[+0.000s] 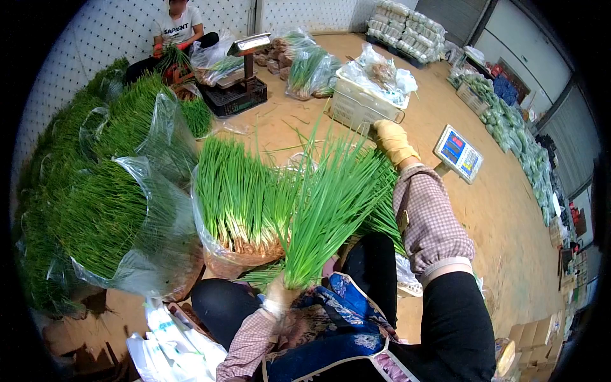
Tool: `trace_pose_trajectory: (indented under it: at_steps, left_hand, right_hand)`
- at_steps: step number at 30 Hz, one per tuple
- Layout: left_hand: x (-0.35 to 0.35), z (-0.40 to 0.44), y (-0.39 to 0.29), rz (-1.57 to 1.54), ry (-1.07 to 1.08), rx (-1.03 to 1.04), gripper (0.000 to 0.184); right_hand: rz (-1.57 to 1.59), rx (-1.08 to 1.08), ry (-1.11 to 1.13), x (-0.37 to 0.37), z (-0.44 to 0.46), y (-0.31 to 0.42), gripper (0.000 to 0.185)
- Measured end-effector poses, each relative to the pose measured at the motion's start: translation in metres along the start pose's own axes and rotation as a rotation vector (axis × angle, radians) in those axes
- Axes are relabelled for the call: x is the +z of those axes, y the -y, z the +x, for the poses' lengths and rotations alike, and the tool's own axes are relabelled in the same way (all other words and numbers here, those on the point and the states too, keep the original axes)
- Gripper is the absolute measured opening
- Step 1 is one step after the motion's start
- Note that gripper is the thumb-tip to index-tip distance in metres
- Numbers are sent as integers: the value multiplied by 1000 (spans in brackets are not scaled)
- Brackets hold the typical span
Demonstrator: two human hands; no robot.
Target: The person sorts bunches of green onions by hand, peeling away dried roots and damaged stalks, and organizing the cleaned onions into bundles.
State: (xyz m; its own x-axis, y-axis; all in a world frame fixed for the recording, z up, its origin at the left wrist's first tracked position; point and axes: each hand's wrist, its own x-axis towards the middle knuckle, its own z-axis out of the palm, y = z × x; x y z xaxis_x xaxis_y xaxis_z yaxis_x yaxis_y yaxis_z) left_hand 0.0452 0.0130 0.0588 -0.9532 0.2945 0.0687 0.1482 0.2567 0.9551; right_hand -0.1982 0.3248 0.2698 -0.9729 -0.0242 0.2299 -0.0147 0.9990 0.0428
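My left hand point(280, 297), in a pale glove, is closed round the lower end of a bunch of scallions point(328, 213). Their long green leaves fan up and to the right in front of me. My right hand point(394, 142), in a yellowish glove, reaches forward past the leaf tips, near the white crate point(359, 108) and left of the digital scale point(458, 153). Its fingers are too unclear to read. Beside the held bunch, an open plastic bag point(219, 251) holds upright scallions point(235, 191) with whitish, brown-rooted ends.
Large bags of greens point(102, 216) crowd the left side. White plastic bags point(172, 347) lie by my left knee. Farther off, a person point(178, 32) sits near a weighing scale point(248, 44) on a black crate point(235, 97). Bagged vegetables point(509, 134) line the right wall.
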Motion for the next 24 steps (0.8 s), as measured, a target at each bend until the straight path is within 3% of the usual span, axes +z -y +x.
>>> trace_pose_trajectory:
  at_steps: [2, 7, 9, 10, 12, 13, 15, 16, 20, 22, 24]
  left_hand:
    - [4, 0, 8, -63, -4, 41, 41]
    - [3, -1, 5, -132, -5, 23, 42]
    - [9, -1, 25, -174, -12, 53, 41]
    - [11, -2, 32, -216, -17, 84, 40]
    - [9, -1, 26, -197, -31, 91, 39]
    - [8, -1, 23, -176, -42, 101, 38]
    - [10, -1, 25, -197, -40, 96, 38]
    - [11, -1, 26, -217, -40, 91, 38]
    - [14, -2, 34, -239, -26, 109, 39]
    - [15, -2, 34, -487, 10, 21, 39]
    - [12, -3, 32, -370, 5, 55, 38]
  right_hand:
    - [193, 156, -14, 0, 9, -7, 24]
    - [345, 64, -128, -11, 9, -1, 39]
    - [33, -103, -219, -26, 7, 13, 44]
    - [33, -106, -216, -35, 5, 21, 44]
    - [-116, -250, 9, -46, 0, 32, 42]
    - [-116, -250, 10, -41, 1, 29, 42]
    - [-101, -473, -102, -28, 5, 19, 29]
    - [-164, -456, -68, -33, 4, 24, 17]
    - [-240, -294, -6, -42, 0, 38, 13]
    - [-1, -86, -236, -33, 9, 28, 12]
    - [97, -149, -282, -31, 14, 22, 19]
